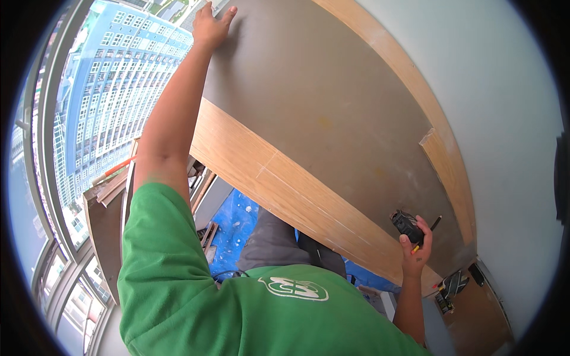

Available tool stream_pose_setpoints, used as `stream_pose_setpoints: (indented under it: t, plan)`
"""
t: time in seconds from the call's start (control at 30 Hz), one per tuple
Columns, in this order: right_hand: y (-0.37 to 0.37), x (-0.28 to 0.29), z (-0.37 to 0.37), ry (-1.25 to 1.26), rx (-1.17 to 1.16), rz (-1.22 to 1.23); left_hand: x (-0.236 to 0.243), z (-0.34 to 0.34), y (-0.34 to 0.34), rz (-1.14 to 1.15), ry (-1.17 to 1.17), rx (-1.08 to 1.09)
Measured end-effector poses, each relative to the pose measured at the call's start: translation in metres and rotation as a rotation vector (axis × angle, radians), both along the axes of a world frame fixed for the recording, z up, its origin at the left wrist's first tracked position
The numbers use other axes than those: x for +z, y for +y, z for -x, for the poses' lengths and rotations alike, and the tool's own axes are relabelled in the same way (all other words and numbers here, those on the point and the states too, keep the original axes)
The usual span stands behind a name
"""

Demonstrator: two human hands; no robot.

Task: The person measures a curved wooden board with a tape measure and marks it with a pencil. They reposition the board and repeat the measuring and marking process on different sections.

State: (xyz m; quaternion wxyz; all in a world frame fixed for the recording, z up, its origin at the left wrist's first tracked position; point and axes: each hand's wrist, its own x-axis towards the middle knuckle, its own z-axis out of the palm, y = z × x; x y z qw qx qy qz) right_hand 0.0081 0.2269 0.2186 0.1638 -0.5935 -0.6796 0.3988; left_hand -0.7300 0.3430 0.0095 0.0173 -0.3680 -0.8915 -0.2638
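My left hand (211,29), fingers apart, is raised to the top left end of a large grey-brown board (314,71), at or just above its surface. A long pale wood plank (273,184) with light marked lines runs along the board's near side. Toward the plank's right end, my right hand (414,246) grips a black tape measure (407,225) together with a slim pencil (435,223), black at one end and yellow at the other.
Wood strips (448,172) run along the board's far edge by a pale wall (510,118). A large window (47,148) fills the left, with stacked boards (101,231) beside it. A blue sheet (237,216) covers the floor. Tools (452,288) sit at lower right.
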Motion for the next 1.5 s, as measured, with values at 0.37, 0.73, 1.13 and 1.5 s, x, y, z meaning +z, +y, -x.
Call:
stream_pose_setpoints:
  t: [0.37, 0.73, 1.13, 1.5]
  plan:
    - [0.022, 0.005, 0.054, 0.055, 0.177, 0.053, 0.042, -0.154, -0.215, -0.225, -0.623, 0.138]
    - [0.019, -0.003, 0.068, 0.033, 0.254, 0.055, 0.082, -0.127, -0.177, -0.681, -1.443, 0.643]
    - [0.035, 0.029, 0.066, 0.01, 0.18, -0.01, 0.105, -0.198, -0.178, -0.651, -1.53, 0.643]
    - [0.034, 0.039, 0.076, 0.058, 0.135, 0.014, 0.097, -0.251, -0.179, -0.66, -1.686, 0.7]
